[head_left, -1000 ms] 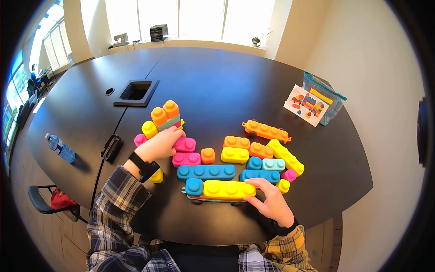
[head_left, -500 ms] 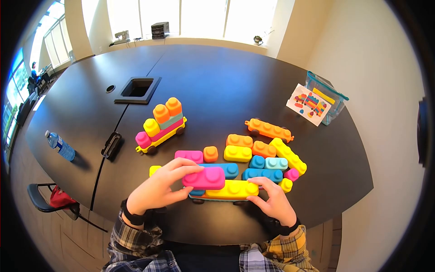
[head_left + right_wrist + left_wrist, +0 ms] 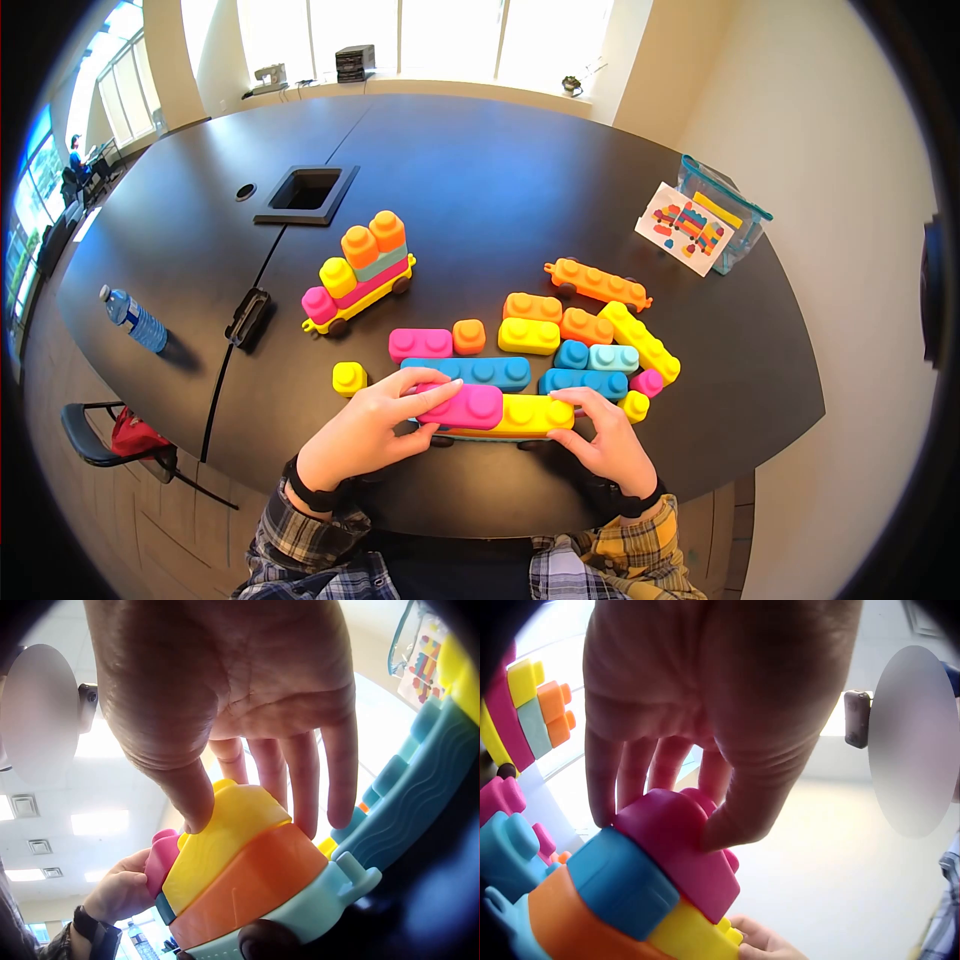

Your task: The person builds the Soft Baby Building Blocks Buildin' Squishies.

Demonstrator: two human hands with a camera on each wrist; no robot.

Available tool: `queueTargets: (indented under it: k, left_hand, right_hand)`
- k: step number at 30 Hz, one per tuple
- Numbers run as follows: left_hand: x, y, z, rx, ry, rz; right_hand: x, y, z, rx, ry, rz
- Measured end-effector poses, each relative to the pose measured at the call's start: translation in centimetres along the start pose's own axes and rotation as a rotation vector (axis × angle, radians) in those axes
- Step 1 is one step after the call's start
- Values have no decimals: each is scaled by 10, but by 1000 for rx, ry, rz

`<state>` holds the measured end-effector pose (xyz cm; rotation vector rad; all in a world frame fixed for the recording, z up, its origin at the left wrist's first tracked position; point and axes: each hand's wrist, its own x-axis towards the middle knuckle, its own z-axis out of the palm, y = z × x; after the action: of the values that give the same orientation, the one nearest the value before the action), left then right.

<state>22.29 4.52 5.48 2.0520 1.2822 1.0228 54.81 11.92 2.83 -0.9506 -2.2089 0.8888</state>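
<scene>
My left hand [image 3: 360,435] grips a pink building block [image 3: 475,407] between thumb and fingers. In the left wrist view that block sits right over a small blue block [image 3: 619,881] and the near end of a yellow block [image 3: 535,412]. My right hand [image 3: 612,447] pinches the other end of the yellow block, thumb on one side and fingers on the other. Beneath the yellow block lies an orange layer [image 3: 251,877], on a light blue wheeled base [image 3: 315,900] with a hook at its end. The pink block covers the blue one in the head view.
Loose blocks lie just beyond the hands, among them a long blue block [image 3: 465,373] and a yellow cube [image 3: 349,379]. A stacked wagon [image 3: 362,285] stands back left, an orange wheeled base [image 3: 598,284] back right. Further off are a bottle [image 3: 133,318], a picture card [image 3: 684,228] and a clear bin [image 3: 748,240].
My left hand has come from beside the stacked wagon, bringing the pink block over to the wheeled stack and down onto its left part. My right hand has kept its grip on the yellow block.
</scene>
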Motion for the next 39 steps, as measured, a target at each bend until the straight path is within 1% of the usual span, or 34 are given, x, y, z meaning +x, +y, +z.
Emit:
queueTargets:
  k: [2, 5, 6, 8, 9, 10, 12, 13, 14, 16, 17, 19, 20, 22, 23, 26, 29, 30, 31, 32, 33, 34, 36, 37, 38, 39]
  left_hand:
    - [-2, 1, 1, 86, 12, 27]
    - [-1, 0, 0, 112, -12, 56]
    - [0, -1, -4, 112, -11, 57]
    - [4, -5, -16, 19, -98, 74]
    - [7, -7, -21, 24, -93, 32]
    - [12, -10, -26, 22, -94, 33]
    - [23, -24, -34, 11, 10, -154]
    - [27, -39, -36, 203, 25, -70]
    - [32, -55, -41, 341, -30, -77]
    - [39, -79, -39, 445, -62, -115]
    - [43, -87, -37, 446, -60, -114]
    - [49, -99, -34, 494, -177, -121]
    - [51, -104, -31, 494, -176, -120]
    - [53, -109, -28, 524, -256, -151]
    - [53, -109, -27, 524, -255, -151]
    - [54, -105, -28, 503, -255, -161]
    - [54, -89, -38, 429, -99, -150]
    - [54, -79, -41, 432, -98, -148]
    - [55, -69, -44, 374, -29, -98]
    - [56, -57, -47, 314, 41, -48]
    - [57, -42, -50, 318, 35, -54]
    - [59, -30, -50, 319, 36, -54]
    - [60, -8, -48, 239, 51, 44]
    - [61, 0, -47, 202, 8, 46]
    - [62, 3, -44, 202, 9, 47]
    - [62, 6, -39, 132, 2, 87]
  right_hand:
    - [1, -1, 0, 1, -3, 2]
    - [1, 0, -1, -9, -7, -1]
    - [0, 0, -2, -21, -10, -4]
    - [1, -2, -2, -18, -12, -3]
    - [1, -3, -3, -14, -13, -2]
    - [2, -2, -3, -15, -12, 0]
    - [1, -1, -2, -5, -9, -17]
    - [1, -2, -1, -5, -9, -16]
    - [2, -2, -1, -4, -13, -9]
    - [3, -3, -2, -5, -15, -5]
    - [3, -3, -1, -8, -21, -2]
    - [4, -2, -1, -10, -25, 1]
    - [4, -2, -1, -20, -29, -8]
    - [4, -2, -1, -31, -33, -16]
    - [5, -2, -1, -30, -32, -18]
    - [5, 0, 0, -27, -27, -28]
    - [5, -2, -1, -53, -24, -38]
    - [5, -3, -1, -81, -23, -42]
    - [6, -4, -3, -81, -20, -44]
    - [9, -5, -6, -148, -56, -93]
    - [13, -7, -10, -217, -93, -143]
    - [20, -13, -14, -217, -93, -144]
    - [34, -29, -22, -229, -56, -202]
    - [40, -31, -23, -246, -22, -251]
    - [47, -37, -24, -247, -22, -252]
    - [54, -47, -25, -238, 10, -300]
